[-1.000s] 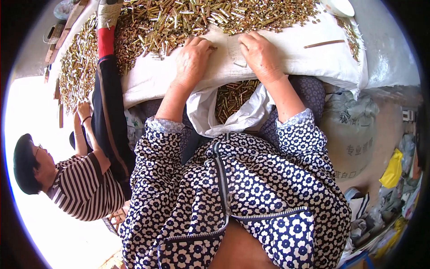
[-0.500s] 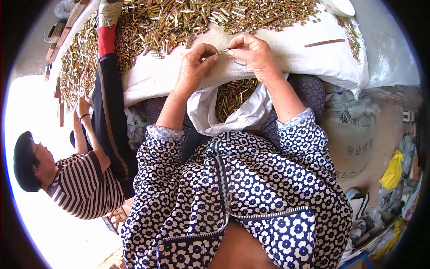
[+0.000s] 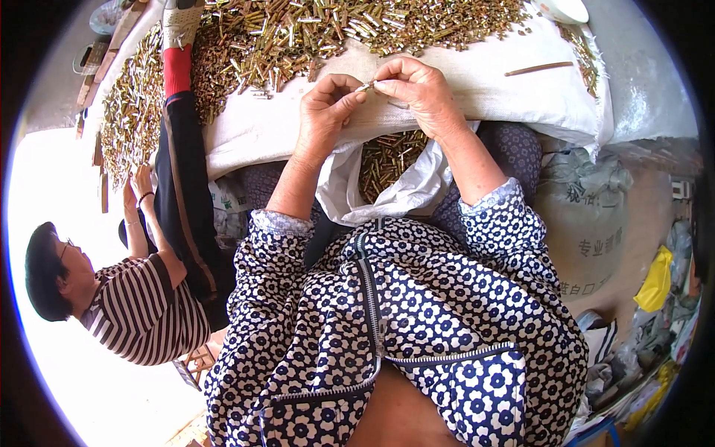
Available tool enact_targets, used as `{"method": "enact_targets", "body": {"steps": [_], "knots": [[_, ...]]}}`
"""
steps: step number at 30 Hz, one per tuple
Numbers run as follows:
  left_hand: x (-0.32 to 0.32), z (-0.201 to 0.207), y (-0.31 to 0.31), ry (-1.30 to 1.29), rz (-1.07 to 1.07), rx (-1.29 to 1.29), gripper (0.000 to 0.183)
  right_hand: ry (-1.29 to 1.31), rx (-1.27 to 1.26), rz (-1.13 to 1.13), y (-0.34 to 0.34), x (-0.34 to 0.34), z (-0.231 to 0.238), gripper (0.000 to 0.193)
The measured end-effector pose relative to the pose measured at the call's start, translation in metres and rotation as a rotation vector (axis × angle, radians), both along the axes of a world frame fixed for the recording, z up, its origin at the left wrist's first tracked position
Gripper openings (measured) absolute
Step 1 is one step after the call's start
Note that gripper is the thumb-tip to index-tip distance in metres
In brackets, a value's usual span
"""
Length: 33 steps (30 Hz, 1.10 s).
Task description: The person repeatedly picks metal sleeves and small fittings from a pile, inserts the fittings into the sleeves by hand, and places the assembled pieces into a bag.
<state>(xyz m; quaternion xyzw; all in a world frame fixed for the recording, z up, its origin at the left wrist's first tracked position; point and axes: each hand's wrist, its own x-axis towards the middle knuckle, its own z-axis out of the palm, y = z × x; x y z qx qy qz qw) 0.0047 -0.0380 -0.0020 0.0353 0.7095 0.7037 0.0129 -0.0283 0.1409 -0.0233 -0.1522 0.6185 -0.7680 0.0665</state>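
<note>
Over the near edge of a white-sheeted work surface (image 3: 491, 97), my left hand (image 3: 325, 108) and my right hand (image 3: 418, 91) meet fingertip to fingertip. Each is closed in a pinch on a small silvery metal fitting (image 3: 366, 87); whether it is one piece or two joined pieces is too small to tell. Below my right fingers a short silver metal piece (image 3: 398, 105) lies on the sheet, partly covered. In my lap, under both wrists, an open white bag (image 3: 339, 186) holds many brass-coloured metal pieces (image 3: 387, 160).
A large heap of gold and silver metal pieces (image 3: 290, 37) spreads along the far side. A thin brown stick (image 3: 538, 68) and a white bowl (image 3: 564, 10) are at right. On the left a co-worker (image 3: 145, 305) in stripes reaches to the heap, a leg (image 3: 182, 149) stretched alongside.
My fingertips have drawn closer around the small fitting, which now shows less. My left forearm has shifted slightly right. The co-worker's hands have moved a little.
</note>
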Motion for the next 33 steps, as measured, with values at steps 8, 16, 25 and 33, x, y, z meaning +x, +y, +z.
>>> {"method": "enact_targets", "body": {"steps": [8, 16, 25, 33], "knots": [[0.002, -0.001, 0.006, 0.028, 0.07, 0.095, 0.012, 0.05, 0.106, -0.073, -0.004, 0.005, 0.004, 0.013], [-0.007, -0.004, 0.014, 0.326, -0.047, -0.627, 0.009, 0.369, 0.541, -0.113, 0.002, 0.005, 0.003, 0.009], [-0.008, 0.009, 0.037, 0.493, -0.14, -1.095, 0.008, 0.701, 0.939, -0.539, 0.013, -0.015, 0.001, 0.021], [-0.006, -0.002, 0.014, 0.276, 0.066, -0.555, 0.005, 0.672, 1.174, -0.483, 0.023, -0.028, -0.008, 0.016]]}}
